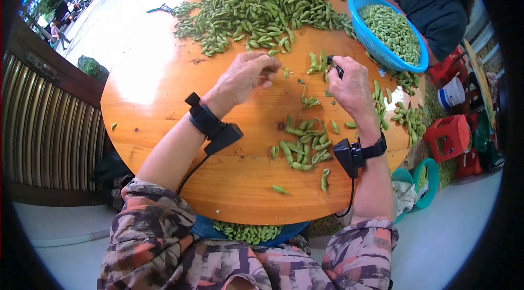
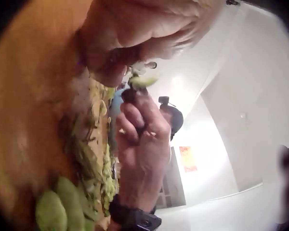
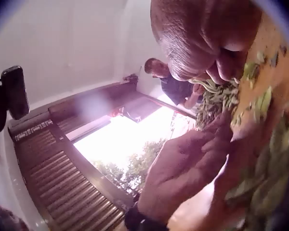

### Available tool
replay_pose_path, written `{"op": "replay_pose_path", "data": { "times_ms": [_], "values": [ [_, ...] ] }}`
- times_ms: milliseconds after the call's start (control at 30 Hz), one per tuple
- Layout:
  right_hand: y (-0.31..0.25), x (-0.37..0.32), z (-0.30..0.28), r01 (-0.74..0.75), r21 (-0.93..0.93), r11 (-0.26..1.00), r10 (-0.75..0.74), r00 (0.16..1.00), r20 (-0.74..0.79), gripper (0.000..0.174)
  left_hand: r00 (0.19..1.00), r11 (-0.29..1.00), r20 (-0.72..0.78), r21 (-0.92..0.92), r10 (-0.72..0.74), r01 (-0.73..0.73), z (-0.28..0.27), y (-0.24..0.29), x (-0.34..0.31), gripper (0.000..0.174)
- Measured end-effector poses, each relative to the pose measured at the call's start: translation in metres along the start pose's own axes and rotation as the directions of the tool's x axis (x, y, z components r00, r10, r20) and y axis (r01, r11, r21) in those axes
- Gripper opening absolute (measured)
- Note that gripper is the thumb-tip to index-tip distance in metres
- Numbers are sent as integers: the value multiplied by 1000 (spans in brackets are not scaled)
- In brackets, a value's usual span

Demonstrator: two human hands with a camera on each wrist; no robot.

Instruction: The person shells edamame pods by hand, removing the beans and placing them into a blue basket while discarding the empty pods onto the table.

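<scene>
In the head view, the left hand is above the table with curled fingers, pinching a small green pod at the fingertips. That pod is blurred in the left wrist view, between the left hand and the right hand. Across from it, the right hand grips a small black tool; its working end cannot be made out. Several pods lie just beside the tool. A loose group of pods rests on the wood nearer the body.
A large pod heap covers the table's far side. Right of it stands a blue basket full of pods, by a seated person. Below the near table edge is a blue container holding pods. Red stools stand at right.
</scene>
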State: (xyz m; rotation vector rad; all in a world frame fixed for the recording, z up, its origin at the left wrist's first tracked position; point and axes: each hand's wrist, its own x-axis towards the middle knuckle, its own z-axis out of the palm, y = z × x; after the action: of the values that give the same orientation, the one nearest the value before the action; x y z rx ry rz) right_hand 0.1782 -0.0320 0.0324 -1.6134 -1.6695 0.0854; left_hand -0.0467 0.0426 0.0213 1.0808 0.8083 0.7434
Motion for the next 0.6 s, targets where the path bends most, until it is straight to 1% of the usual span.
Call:
{"op": "replay_pose_path", "data": {
  "times_ms": [33,67,100,133,167,233,267,333,367,433,467,533,567,600],
  "values": [
    [2,0,-3,6,-133,991,4,997,78,22,1000,1000,0,1,2,-2,-6,3,7,20],
    [2,0,-3,7,-133,991,3,997,77,22,992,931,-50,354,115,-90,-14,6,15,22],
    [3,0,-3,20,-161,987,-10,998,58,24,970,735,-58,664,237,-140,-17,10,21,23],
    [3,0,-2,32,-189,982,-25,999,39,25,943,608,-100,784,317,-122,-16,12,25,22],
    [4,0,-1,32,-188,982,-26,999,38,25,943,607,-99,785,319,-123,-18,12,32,22],
    [3,-1,4,66,-153,986,-66,998,4,25,915,389,26,900,404,-197,-22,10,45,21],
    [3,-1,6,64,-154,986,-65,998,3,25,915,389,27,900,403,-198,-24,8,50,21],
    [1,-1,9,76,-147,986,-78,997,-10,25,918,303,74,931,389,-203,-22,8,54,21],
    [-1,-2,9,75,-148,986,-77,997,-10,25,919,304,75,931,388,-204,-21,7,56,21],
    [-6,-2,9,83,-104,991,-84,996,-11,24,890,277,88,932,448,-232,-22,4,58,20],
    [-9,-2,9,85,-103,991,-86,996,-11,24,889,277,86,933,450,-230,-23,2,59,20],
    [-15,-3,8,86,17,996,-85,995,-41,22,813,142,201,935,546,-326,-22,3,56,19],
    [-17,-3,8,88,17,996,-87,995,-42,22,812,141,201,935,548,-326,-21,4,55,19],
    [-19,-3,8,-7,149,989,5,1000,9,21,911,377,57,898,409,-225,-9,16,41,19]
  ]
}}
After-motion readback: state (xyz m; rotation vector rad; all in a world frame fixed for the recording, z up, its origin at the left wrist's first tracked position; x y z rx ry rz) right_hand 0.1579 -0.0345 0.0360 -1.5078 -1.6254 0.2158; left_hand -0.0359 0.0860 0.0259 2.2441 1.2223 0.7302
